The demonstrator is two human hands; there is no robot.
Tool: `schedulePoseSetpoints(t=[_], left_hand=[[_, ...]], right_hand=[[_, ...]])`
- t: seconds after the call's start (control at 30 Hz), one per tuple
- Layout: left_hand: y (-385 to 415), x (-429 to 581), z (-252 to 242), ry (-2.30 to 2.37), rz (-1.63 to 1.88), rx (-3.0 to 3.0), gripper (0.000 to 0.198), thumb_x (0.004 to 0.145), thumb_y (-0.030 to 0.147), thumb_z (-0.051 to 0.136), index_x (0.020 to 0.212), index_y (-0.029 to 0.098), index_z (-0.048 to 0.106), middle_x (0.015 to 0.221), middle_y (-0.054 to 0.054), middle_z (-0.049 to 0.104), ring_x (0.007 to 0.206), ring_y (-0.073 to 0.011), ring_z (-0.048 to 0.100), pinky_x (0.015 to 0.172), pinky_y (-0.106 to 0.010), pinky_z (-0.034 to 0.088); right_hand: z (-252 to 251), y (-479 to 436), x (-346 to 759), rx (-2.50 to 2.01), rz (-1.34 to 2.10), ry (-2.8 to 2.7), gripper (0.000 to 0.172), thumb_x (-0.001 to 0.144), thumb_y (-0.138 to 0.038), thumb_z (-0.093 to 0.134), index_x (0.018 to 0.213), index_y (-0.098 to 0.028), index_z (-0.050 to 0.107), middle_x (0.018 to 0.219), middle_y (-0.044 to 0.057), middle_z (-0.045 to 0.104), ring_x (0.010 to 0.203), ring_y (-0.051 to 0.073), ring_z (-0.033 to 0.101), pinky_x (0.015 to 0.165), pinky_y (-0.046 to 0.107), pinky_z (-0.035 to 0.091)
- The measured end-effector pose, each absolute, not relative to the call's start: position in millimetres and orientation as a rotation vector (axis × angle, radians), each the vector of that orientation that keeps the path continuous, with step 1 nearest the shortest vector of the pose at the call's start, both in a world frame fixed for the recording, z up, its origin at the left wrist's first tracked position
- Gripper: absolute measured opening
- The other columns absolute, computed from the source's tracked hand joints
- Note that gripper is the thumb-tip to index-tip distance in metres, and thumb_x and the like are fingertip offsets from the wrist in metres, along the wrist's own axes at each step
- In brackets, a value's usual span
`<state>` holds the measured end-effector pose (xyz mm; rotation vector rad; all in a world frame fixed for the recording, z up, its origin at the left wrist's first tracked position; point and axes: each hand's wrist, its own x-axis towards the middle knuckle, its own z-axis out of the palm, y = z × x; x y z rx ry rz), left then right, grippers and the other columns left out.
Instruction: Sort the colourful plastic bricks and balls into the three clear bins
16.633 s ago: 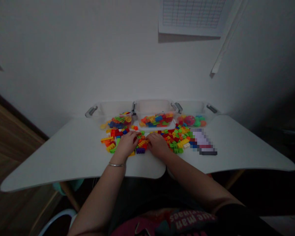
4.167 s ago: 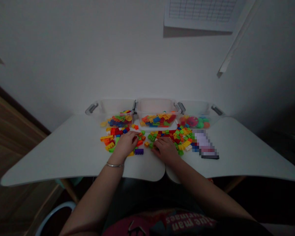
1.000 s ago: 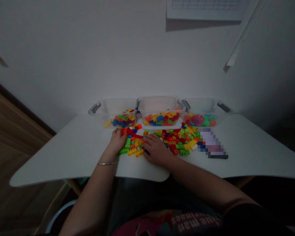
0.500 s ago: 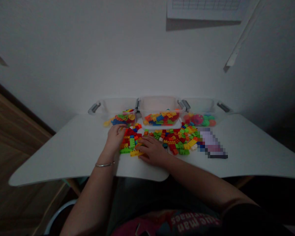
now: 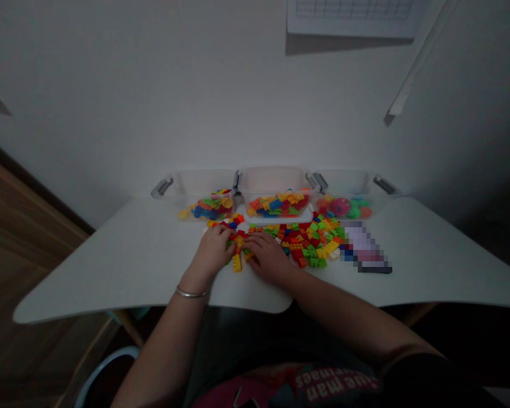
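Note:
My left hand (image 5: 213, 248), with a silver bangle at the wrist, lies over the left part of a pile of toy building bricks (image 5: 295, 243). Its fingers are bent but not closed, pressed against the bricks and hiding several of them. My right hand (image 5: 268, 256) faces it from the other side, fingers apart and stretched over the pile. Between the hands a small cluster of bricks shows, with a yellow brick (image 5: 237, 263) nearest me. What lies under the palms is hidden.
Behind the pile stand three clear bins: a left bin (image 5: 204, 182), a middle bin (image 5: 276, 178) and a right bin (image 5: 342, 181), each holding colourful pieces. A pixelated flat object (image 5: 368, 246) lies right of the bricks. The white table (image 5: 123, 260) meets the wall.
My left hand has moved right and nearer to me, pushing bricks towards my right hand. The gap between the hands has narrowed. My right hand has hardly moved.

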<state>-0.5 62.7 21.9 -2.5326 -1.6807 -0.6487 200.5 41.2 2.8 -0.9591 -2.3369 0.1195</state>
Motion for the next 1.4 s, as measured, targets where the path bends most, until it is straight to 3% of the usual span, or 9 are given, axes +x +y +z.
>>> schedulePoseSetpoints(t=[0.1,0.3,0.43,0.67,0.8,0.97,1.17,1.4], left_hand=[[64.3,-1.0,22.7,-1.674,-0.674,-2.517,0.03,0.088,0.027,0.053,0.111,0.016,0.067,0.112,-0.014,0.065,0.106,-0.0275,0.059,0.097,-0.044,0.047],[64.8,-3.6,21.1,-1.761,-0.702,-2.306,0.032,0.089,0.028,0.05,0.114,0.016,0.067,0.123,-0.018,0.064,0.114,-0.0325,0.057,0.101,-0.051,0.043],[68.8,-6.1,11.3,-1.839,-0.695,-2.197,0.039,0.087,0.033,0.054,0.122,0.016,0.063,0.13,-0.019,0.059,0.12,-0.0334,0.055,0.104,-0.052,0.041],[76.3,-9.6,2.3,-1.834,-0.82,-2.289,0.04,0.088,0.025,0.047,0.123,0.013,0.062,0.131,-0.019,0.058,0.123,-0.0315,0.054,0.106,-0.05,0.044],[77.7,-10.9,1.8,-1.828,-0.844,-2.311,0.042,0.085,0.018,0.044,0.121,0.011,0.064,0.131,-0.019,0.058,0.123,-0.0297,0.055,0.109,-0.047,0.043],[76.7,-9.1,1.6,-1.823,-0.895,-2.317,0.04,0.085,0.018,0.043,0.119,0.013,0.066,0.129,-0.017,0.059,0.123,-0.0292,0.055,0.109,-0.048,0.044],[76.7,-9.1,-1.2,-1.827,-0.918,-2.288,0.038,0.086,0.019,0.045,0.117,0.017,0.066,0.13,-0.015,0.058,0.124,-0.0286,0.055,0.109,-0.049,0.045],[78.9,-9.9,-4.0,-1.829,-0.87,-2.267,0.039,0.087,0.02,0.043,0.116,0.013,0.067,0.132,-0.017,0.058,0.125,-0.0297,0.054,0.109,-0.047,0.044]], right_hand=[[5.9,37.3,201.3,-0.87,0.087,-2.386,0.044,0.078,-0.013,0.06,0.121,-0.019,0.065,0.125,0.01,0.065,0.128,0.026,0.05,0.118,0.049,0.031],[3.5,36.0,196.9,-0.723,-0.011,-2.531,0.031,0.089,-0.037,0.061,0.117,-0.025,0.069,0.127,0.008,0.063,0.13,0.026,0.047,0.116,0.048,0.033],[0.3,37.9,194.1,-0.832,0.024,-2.462,0.027,0.088,-0.028,0.062,0.113,-0.024,0.069,0.121,0.008,0.067,0.128,0.025,0.05,0.116,0.049,0.033],[2.9,36.0,194.7,-0.947,0.077,-2.383,0.035,0.079,-0.017,0.06,0.113,-0.023,0.069,0.122,0.007,0.067,0.125,0.027,0.05,0.113,0.049,0.036],[4.6,37.6,196.7,-0.984,0.091,-2.376,0.036,0.078,-0.022,0.065,0.114,-0.019,0.068,0.127,0.009,0.064,0.125,0.028,0.05,0.114,0.048,0.035],[16.7,50.1,192.6,-1.045,0.076,-2.335,0.033,0.089,-0.036,0.061,0.117,-0.018,0.067,0.123,0.012,0.066,0.118,0.027,0.054,0.11,0.047,0.038],[28.2,69.7,169.2,-1.232,0.005,-2.313,0.023,0.09,-0.032,0.06,0.102,-0.018,0.073,0.108,0.01,0.07,0.103,0.026,0.058,0.096,0.041,0.045],[37.9,70.2,151.4,-1.438,-0.03,-2.355,0.026,0.091,-0.031,0.055,0.104,-0.015,0.07,0.107,0.011,0.069,0.106,0.027,0.056,0.095,0.039,0.041]])
